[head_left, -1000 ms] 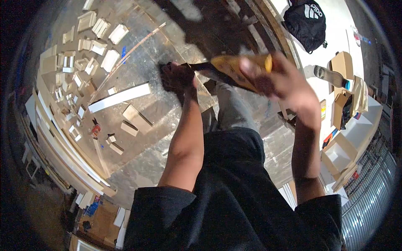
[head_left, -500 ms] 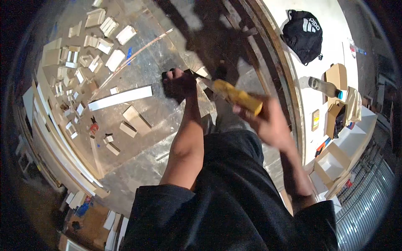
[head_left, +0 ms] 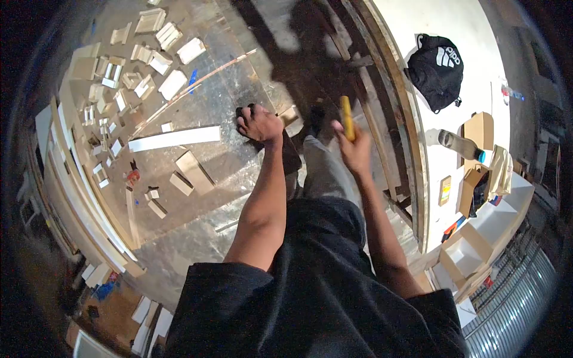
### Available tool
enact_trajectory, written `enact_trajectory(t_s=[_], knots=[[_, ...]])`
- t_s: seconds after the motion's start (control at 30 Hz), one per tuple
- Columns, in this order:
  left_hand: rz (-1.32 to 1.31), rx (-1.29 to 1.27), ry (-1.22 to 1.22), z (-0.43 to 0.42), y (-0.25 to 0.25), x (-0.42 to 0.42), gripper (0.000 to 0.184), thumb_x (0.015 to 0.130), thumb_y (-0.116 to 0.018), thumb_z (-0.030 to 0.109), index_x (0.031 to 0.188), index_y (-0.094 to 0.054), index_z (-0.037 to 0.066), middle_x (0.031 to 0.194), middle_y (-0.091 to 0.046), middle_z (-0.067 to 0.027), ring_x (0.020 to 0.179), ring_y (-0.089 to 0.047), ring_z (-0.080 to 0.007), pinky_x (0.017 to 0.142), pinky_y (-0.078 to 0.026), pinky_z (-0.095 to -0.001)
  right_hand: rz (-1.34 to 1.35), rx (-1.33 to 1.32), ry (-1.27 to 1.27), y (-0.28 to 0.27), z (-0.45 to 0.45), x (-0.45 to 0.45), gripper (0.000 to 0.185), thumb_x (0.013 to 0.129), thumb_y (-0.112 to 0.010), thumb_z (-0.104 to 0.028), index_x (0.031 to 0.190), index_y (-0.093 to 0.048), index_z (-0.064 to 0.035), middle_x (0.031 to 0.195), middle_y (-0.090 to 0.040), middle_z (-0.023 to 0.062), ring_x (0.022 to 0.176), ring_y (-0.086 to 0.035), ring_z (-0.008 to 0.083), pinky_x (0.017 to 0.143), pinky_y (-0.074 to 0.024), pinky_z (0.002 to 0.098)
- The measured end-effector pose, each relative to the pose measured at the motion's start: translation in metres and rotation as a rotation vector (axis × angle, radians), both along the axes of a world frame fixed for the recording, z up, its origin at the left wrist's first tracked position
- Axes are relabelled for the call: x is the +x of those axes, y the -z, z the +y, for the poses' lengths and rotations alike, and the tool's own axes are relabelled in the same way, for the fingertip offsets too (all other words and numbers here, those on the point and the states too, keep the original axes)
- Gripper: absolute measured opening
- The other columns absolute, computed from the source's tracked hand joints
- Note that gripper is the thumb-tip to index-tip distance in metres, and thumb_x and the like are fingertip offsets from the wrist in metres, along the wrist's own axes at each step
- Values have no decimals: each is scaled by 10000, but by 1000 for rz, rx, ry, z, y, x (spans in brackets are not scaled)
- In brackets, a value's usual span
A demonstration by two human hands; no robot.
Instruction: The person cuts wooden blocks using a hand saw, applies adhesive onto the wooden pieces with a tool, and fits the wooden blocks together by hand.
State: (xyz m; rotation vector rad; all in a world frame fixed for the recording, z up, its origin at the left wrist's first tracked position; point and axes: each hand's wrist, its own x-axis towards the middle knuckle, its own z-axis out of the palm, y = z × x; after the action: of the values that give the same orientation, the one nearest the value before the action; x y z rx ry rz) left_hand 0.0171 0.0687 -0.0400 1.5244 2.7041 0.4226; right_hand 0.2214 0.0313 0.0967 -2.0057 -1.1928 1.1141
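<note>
My right hand point(head_left: 354, 149) is wrapped round a yellow-handled tool point(head_left: 347, 113), which points away from me. The tool's working end cannot be made out. To its left, my left hand point(head_left: 262, 124) is closed, with its fingers curled downward over something dark and shadowed that I cannot identify. A small pale piece of wood point(head_left: 289, 115) shows just right of my left hand, partly in shadow. A long white board point(head_left: 174, 138) lies on the floor left of my left hand.
Several small wooden assemblies point(head_left: 143, 88) are scattered at upper left, with a long thin strip point(head_left: 197, 85) beside them. Long boards point(head_left: 83, 185) line the left side. On the right, a white table point(head_left: 406, 27) bears a black drawstring bag point(head_left: 437, 74), a bottle point(head_left: 458, 144) and cardboard.
My right hand has drawn back from my left, and the yellow-handled tool has swung from slanting leftward to pointing nearly straight ahead. My left hand stays closed in about the same place.
</note>
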Motion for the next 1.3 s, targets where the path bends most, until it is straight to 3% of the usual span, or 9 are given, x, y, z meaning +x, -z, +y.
enact_trajectory(t_s=[0.07, 0.17, 0.23, 0.37, 0.43, 0.77, 1.03, 1.17, 1.3], knots=[[5, 41, -29, 5, 2, 1, 50, 744, -667, 159, 789, -647, 169, 984, -572, -73, 999, -532, -341, 874, -408, -499, 17, -92, -68, 88, 23, -12, 398, 908, -741, -371, 777, -611, -18, 669, -487, -58, 624, -410, 57, 539, -349, 273], [-33, 128, -16, 6, 9, 0, 49, 738, -655, 132, 741, -629, 173, 929, -574, -70, 959, -536, -342, 838, -404, -488, 376, -60, -74, 165, 39, -37, 360, 879, -782, -332, 787, -651, -9, 703, -545, -62, 643, -458, 54, 541, -364, 272], [-31, 144, -15, 3, 11, -1, 59, 741, -653, 131, 722, -617, 174, 890, -572, -75, 915, -537, -354, 813, -400, -481, 604, -81, -110, 156, 45, -52, 347, 860, -801, -327, 786, -659, -19, 686, -548, -63, 622, -460, 52, 525, -355, 273], [-66, 59, -14, 8, 12, 0, 29, 765, -648, 159, 781, -632, 141, 949, -543, -87, 963, -520, -345, 827, -377, -477, 454, -269, -259, 151, 49, -56, 351, 853, -804, -337, 764, -655, -33, 657, -535, -63, 583, -445, 56, 502, -340, 279], [18, 206, 17, 10, 10, 1, 53, 737, -653, 136, 738, -607, 161, 905, -569, -81, 885, -542, -357, 781, -395, -447, 561, -208, -223, 137, 55, -56, 370, 859, -797, -345, 706, -625, -56, 610, -507, -65, 538, -414, 57, 473, -297, 274], [5, 34, -26, 13, 8, 4, 61, 731, -648, 126, 770, -619, 162, 932, -553, -66, 954, -520, -359, 774, -396, -495, 824, -380, -84, 154, 53, -55, 347, 875, -790, -259, 660, -557, -117, 557, -461, -70, 451, -353, 40, 428, -225, 272], [41, 117, 32, 12, 12, 1, 57, 742, -619, 188, 752, -563, 180, 908, -501, -52, 912, -508, -315, 750, -379, -450, 780, -327, -134, 154, 53, -50, 336, 871, -790, -212, 647, -560, -114, 565, -479, -57, 454, -366, 47, 424, -232, 272], [1, 143, 27, 13, 4, 3, 55, 720, -618, 95, 727, -611, 150, 873, -545, -74, 886, -524, -343, 727, -411, -473, 701, -395, -179, 144, 59, -47, 357, 840, -822, -265, 636, -574, -111, 577, -493, -56, 475, -382, 50, 441, -259, 276], [-24, 138, 0, 11, -1, 4, 56, 720, -619, 92, 715, -607, 147, 857, -542, -81, 885, -523, -346, 738, -410, -478, 518, -200, -201, 146, 44, -38, 427, 897, -750, -386, 698, -614, -34, 643, -534, -63, 594, -439, 46, 507, -322, 279]])
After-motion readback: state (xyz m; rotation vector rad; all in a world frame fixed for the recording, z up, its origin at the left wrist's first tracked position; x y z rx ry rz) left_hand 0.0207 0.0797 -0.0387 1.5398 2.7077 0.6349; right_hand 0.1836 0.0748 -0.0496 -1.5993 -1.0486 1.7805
